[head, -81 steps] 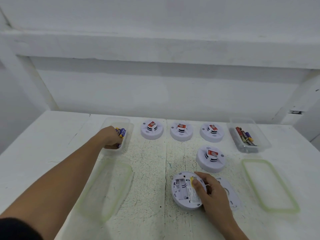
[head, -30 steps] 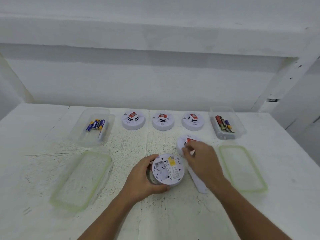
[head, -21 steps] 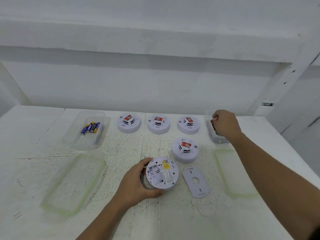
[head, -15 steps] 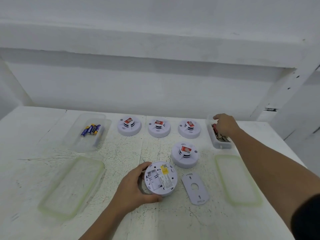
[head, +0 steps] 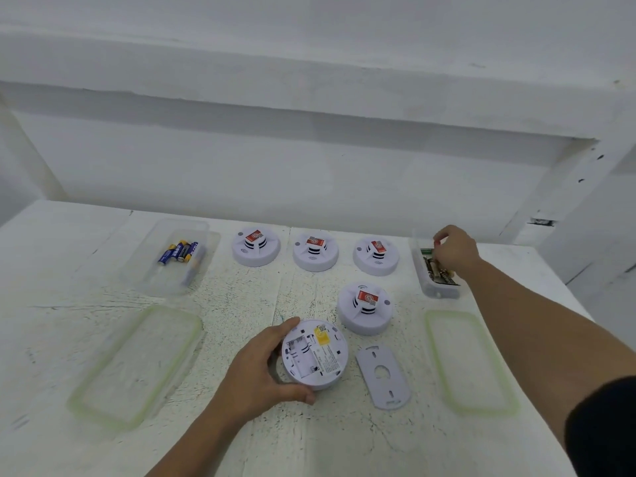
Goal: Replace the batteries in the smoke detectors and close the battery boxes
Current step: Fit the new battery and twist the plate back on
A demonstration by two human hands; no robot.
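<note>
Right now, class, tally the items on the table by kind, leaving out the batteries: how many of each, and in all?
Smoke detectors: 5
Clear boxes: 2
Green-rimmed lids: 2
Detached cover plate: 1
Total: 10

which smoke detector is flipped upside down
The front detector, gripped by the left hand: its back faces up, battery bay showing. The other four detectors sit dome up, red-labelled.

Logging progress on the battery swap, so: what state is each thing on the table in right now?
Overturned detector: underside up, battery bay open, gripped by left hand.
Backplate: off, flat on table.
Four other detectors: face up, unheld.
Left container: open, blue batteries inside.
Right container: open, right hand reaching in, grip unclear.
Two lids: off, flat on table.
</note>
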